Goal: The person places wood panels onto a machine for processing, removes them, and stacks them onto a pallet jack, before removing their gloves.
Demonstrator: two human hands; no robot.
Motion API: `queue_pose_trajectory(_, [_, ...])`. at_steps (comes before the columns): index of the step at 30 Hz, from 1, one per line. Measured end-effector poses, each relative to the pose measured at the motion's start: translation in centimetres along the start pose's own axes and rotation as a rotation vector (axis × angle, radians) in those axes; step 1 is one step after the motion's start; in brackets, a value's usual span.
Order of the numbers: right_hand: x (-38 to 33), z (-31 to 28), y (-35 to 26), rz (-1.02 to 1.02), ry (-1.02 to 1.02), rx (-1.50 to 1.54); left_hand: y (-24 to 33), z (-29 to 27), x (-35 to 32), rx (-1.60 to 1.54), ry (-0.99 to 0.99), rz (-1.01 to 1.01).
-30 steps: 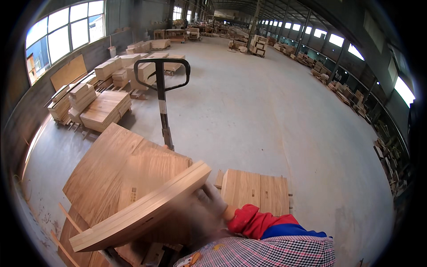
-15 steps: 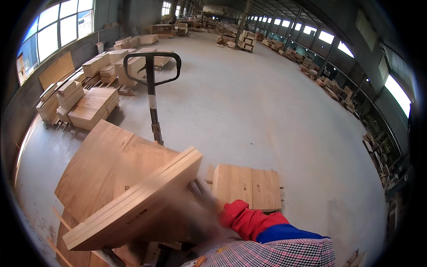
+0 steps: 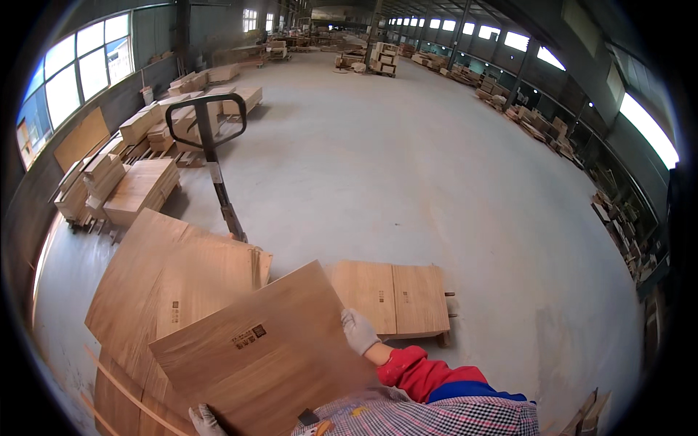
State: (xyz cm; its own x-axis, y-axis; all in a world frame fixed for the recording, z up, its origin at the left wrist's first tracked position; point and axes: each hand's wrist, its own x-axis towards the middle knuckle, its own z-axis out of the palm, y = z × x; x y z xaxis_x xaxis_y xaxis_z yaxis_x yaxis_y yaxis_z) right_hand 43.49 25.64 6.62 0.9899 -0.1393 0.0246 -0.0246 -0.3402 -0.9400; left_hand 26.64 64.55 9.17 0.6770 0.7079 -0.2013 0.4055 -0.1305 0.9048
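A small stack of wooden boards is tilted in front of my body, its broad top face with a dark printed mark turned up toward me. My right hand, in a pale glove, grips the right edge, its fingers partly hidden by the wood. At the lower left corner my left hand, also gloved, holds the same boards, and most of it is cut off by the picture's lower edge. Beyond and to the left lies a pile of larger wooden panels, partly covered by the held boards.
A pallet jack handle rises behind the left panels. Another pile of boards sits low to the right on a pallet. Stacked timber lines the window wall; more wood stacks stand far back. Grey concrete floor stretches ahead.
The held boards have turned from edge-on to showing their broad face, and have come lower and nearer my body. My right hand moved with them. The whole view shifted slightly.
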Motion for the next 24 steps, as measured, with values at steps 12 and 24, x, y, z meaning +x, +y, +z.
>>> queue_pose_trajectory(12, [-10.0,-21.4,7.0,0.19,0.412,0.243,4.2,15.3,-8.0,-0.042,-0.352,0.184])
queue_pose_trajectory(24, [-14.6,-34.1,13.7,0.429,0.756,0.252,9.0,35.8,-13.1,0.174,-0.804,0.176])
